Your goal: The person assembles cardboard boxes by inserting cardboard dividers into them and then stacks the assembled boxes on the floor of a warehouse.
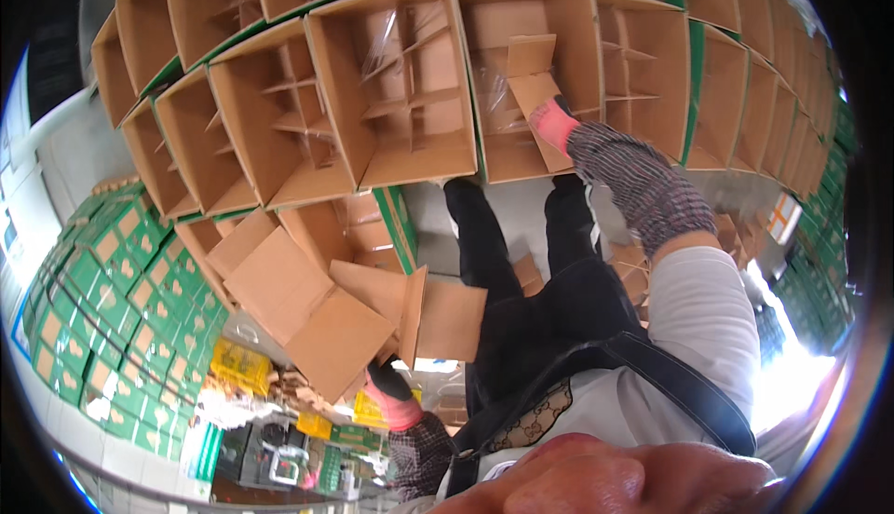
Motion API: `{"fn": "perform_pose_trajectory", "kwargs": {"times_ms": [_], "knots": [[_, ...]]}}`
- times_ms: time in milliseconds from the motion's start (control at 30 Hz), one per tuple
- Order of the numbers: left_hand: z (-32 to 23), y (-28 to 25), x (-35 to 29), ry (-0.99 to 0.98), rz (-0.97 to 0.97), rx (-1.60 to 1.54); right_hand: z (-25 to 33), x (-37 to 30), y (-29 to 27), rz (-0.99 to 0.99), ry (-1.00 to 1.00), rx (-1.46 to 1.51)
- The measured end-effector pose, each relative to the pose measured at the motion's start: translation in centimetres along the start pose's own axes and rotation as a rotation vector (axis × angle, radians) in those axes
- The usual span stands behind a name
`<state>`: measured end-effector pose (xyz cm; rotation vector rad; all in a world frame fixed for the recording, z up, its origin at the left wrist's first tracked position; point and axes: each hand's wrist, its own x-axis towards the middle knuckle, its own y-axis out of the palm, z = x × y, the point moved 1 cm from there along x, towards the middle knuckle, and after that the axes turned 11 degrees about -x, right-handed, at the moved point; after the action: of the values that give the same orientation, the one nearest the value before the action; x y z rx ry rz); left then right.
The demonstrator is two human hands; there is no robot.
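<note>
My right hand [556,125], in a pink and black glove, grips a folded cardboard piece [533,88] inside an open carton [577,11] in the middle of the row. The piece stands bent, its upper flap against the carton's inside. Lower left, my left hand [393,395], gloved alike, holds several creased cardboard sheets [340,342] that fan out above it; they hide most of its fingers. Patterned sleeve covers reach over both forearms.
Rows of open cartons [386,95] with crossed cardboard dividers and clear film curve across the far side. Green printed boxes [112,300] are stacked at left. Yellow crates [240,367] stand lower left. More cardboard pieces [629,272] lie beside my legs.
</note>
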<state>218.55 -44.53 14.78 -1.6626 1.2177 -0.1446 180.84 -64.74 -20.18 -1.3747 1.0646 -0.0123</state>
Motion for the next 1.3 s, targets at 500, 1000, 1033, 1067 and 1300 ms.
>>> {"fn": "perform_pose_trajectory", "kwargs": {"times_ms": [500,1000,1033,1067,1300], "knots": [[5.6,1.1,11.9,-0.214,0.151,-0.462,1.0,-0.2,0.4,-0.014,0.838,0.483],[4.9,2.5,10.9,-0.09,0.401,-0.108,5.2,-0.3,5.3,-0.298,0.858,0.787],[6.0,2.7,10.9,-0.176,0.388,-0.131,5.5,1.7,7.5,-0.275,0.803,0.715],[6.6,2.9,11.1,-0.193,0.349,-0.182,5.1,2.9,9.7,-0.087,0.872,0.708],[11.4,3.8,7.6,-0.233,0.277,-0.424,1.3,2.9,3.5,-0.205,0.874,0.802]]}}
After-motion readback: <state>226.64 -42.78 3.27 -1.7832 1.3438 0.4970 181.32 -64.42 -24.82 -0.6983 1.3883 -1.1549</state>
